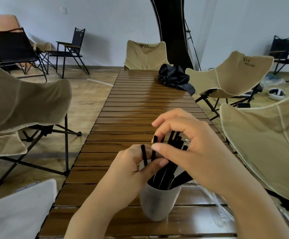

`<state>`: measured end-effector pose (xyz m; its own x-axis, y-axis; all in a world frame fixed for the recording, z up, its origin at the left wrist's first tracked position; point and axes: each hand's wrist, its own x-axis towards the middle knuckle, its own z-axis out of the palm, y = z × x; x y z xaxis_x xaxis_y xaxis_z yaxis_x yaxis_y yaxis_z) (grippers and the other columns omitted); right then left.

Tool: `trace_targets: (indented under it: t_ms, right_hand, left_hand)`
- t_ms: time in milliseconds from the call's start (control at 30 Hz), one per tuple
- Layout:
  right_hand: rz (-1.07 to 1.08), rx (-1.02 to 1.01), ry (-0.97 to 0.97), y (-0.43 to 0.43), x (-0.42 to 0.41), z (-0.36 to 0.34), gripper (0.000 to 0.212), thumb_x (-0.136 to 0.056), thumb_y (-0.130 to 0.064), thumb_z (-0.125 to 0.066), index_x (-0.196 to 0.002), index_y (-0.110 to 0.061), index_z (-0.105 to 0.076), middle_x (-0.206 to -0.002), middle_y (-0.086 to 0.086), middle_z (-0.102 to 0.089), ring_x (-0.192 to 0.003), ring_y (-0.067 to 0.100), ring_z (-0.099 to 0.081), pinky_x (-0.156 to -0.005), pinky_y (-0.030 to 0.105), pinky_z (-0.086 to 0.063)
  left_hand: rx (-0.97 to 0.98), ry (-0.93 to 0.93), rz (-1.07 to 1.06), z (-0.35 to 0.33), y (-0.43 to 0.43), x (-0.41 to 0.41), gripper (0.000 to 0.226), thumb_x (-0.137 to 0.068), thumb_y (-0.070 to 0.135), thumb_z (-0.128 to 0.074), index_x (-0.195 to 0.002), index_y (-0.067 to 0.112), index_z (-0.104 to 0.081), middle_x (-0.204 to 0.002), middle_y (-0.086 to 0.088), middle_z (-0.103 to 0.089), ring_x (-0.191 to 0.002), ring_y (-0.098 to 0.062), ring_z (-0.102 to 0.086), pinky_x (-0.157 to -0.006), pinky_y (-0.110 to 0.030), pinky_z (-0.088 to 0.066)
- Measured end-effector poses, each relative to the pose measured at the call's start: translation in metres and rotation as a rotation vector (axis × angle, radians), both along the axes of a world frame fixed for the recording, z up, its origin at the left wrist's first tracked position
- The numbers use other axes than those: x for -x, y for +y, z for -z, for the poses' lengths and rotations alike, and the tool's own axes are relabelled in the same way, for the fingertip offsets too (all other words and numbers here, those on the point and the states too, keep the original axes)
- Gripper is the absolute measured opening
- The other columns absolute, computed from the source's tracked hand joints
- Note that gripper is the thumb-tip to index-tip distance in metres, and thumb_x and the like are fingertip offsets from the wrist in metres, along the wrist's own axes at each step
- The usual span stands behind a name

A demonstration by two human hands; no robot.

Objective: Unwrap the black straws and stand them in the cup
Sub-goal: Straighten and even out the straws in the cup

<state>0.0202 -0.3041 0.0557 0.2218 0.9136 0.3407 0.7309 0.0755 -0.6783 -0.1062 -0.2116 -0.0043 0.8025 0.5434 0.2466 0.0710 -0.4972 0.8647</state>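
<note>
Head view: the grey cup stands near the near edge of the table, with black straws bunched upright in it. My left hand pinches the straws between thumb and fingers. My right hand curls round their tops. A clear wrapper lies just right of the cup.

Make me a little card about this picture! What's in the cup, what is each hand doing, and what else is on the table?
cup: pale grey, upright, at the near end of the table
in the cup: black straws, leaning, tops sticking out
left hand: holds straws just above the rim
right hand: fingers curled round the straw tops
table: brown wooden slats
also on it: black bag at the far end; clear plastic wrapping right of the cup
around it: beige folding chairs
</note>
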Motion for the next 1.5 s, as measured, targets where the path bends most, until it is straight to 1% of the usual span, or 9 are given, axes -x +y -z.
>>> trace_targets:
  t_ms: [100, 267, 433, 700, 933, 1133, 1267, 1367, 1500]
  right_hand:
    - [0.028, -0.091, 0.033, -0.002, -0.003, -0.002, 0.012, -0.08, -0.034, -0.057, -0.088, -0.027, -0.062, -0.103, -0.02, -0.063, -0.104, -0.004, -0.055, -0.088, 0.006, -0.038]
    - [0.054, -0.229, 0.116, -0.004, -0.008, -0.002, 0.005, -0.09, -0.023, -0.057, -0.094, -0.02, -0.058, -0.088, -0.015, -0.071, -0.088, 0.0, -0.065, -0.078, 0.016, -0.048]
    - [0.077, -0.348, 0.107, -0.003, -0.007, 0.0, 0.024, -0.09, -0.013, -0.061, -0.105, -0.023, -0.046, -0.077, -0.009, -0.072, -0.075, 0.002, -0.067, -0.07, 0.014, -0.047]
    - [0.169, -0.515, -0.153, -0.002, -0.01, 0.001, 0.018, -0.092, -0.002, -0.057, -0.094, -0.013, -0.071, -0.087, -0.007, -0.069, -0.082, 0.0, -0.061, -0.073, 0.01, -0.045]
    - [0.135, -0.371, -0.282, -0.001, -0.017, 0.009, 0.031, -0.084, 0.007, -0.062, -0.096, -0.018, -0.076, -0.096, -0.005, -0.069, -0.099, 0.021, -0.062, -0.081, 0.047, -0.05]
    - [0.219, -0.295, -0.348, -0.002, -0.018, 0.008, 0.032, -0.077, 0.001, -0.072, -0.097, -0.024, -0.076, -0.092, -0.007, -0.07, -0.097, 0.018, -0.062, -0.086, 0.049, -0.048]
    - [0.377, -0.375, -0.324, -0.004, -0.021, 0.01, 0.031, -0.078, 0.001, -0.071, -0.101, -0.02, -0.075, -0.09, -0.005, -0.071, -0.089, 0.014, -0.062, -0.089, 0.037, -0.049]
    - [0.459, -0.376, -0.231, -0.006, -0.026, 0.011, 0.033, -0.083, 0.003, -0.065, -0.109, -0.017, -0.071, -0.093, -0.003, -0.071, -0.085, 0.006, -0.061, -0.083, -0.003, -0.036]
    - [0.563, -0.342, -0.188, -0.007, -0.034, 0.013, 0.037, -0.087, 0.004, -0.057, -0.115, -0.017, -0.068, -0.093, -0.002, -0.069, -0.08, 0.005, -0.059, -0.075, -0.006, -0.034]
  left_hand:
    - [-0.013, 0.0, 0.017, 0.0, 0.003, 0.004, 0.035, -0.078, 0.056, -0.049, -0.103, 0.039, -0.067, -0.102, 0.023, -0.069, -0.103, 0.005, -0.061, -0.086, -0.013, -0.048]
    - [-0.052, 0.031, -0.031, 0.0, 0.007, 0.006, 0.024, -0.081, 0.046, -0.057, -0.102, 0.043, -0.068, -0.105, 0.03, -0.066, -0.107, 0.009, -0.057, -0.085, -0.011, -0.047]
    - [-0.028, 0.012, -0.05, 0.001, 0.005, 0.002, 0.016, -0.083, 0.027, -0.065, -0.093, 0.037, -0.073, -0.104, 0.026, -0.067, -0.105, 0.008, -0.058, -0.092, -0.018, -0.049]
    - [-0.053, 0.03, -0.114, 0.002, 0.006, 0.005, 0.017, -0.073, 0.043, -0.062, -0.084, 0.039, -0.073, -0.103, 0.034, -0.064, -0.104, 0.014, -0.055, -0.084, -0.002, -0.042]
    - [-0.016, -0.014, -0.122, 0.003, 0.006, 0.002, 0.01, -0.079, 0.031, -0.067, -0.086, 0.034, -0.074, -0.106, 0.029, -0.064, -0.104, 0.009, -0.057, -0.086, -0.015, -0.049]
    - [-0.067, -0.014, -0.123, 0.005, 0.008, 0.003, 0.013, -0.08, 0.032, -0.065, -0.09, 0.036, -0.073, -0.106, 0.03, -0.064, -0.106, 0.01, -0.056, -0.087, -0.01, -0.046]
    - [-0.077, -0.001, -0.119, 0.004, 0.01, 0.007, 0.026, -0.074, 0.049, -0.058, -0.093, 0.039, -0.072, -0.107, 0.03, -0.063, -0.108, 0.011, -0.055, -0.088, -0.012, -0.045]
    - [-0.085, 0.014, -0.128, 0.004, 0.011, 0.008, 0.018, -0.077, 0.043, -0.061, -0.092, 0.04, -0.071, -0.106, 0.03, -0.064, -0.107, 0.012, -0.055, -0.087, -0.006, -0.043]
    - [-0.091, 0.018, -0.138, 0.004, 0.011, 0.008, 0.014, -0.082, 0.03, -0.065, -0.092, 0.039, -0.071, -0.102, 0.029, -0.066, -0.104, 0.012, -0.057, -0.088, -0.003, -0.041]
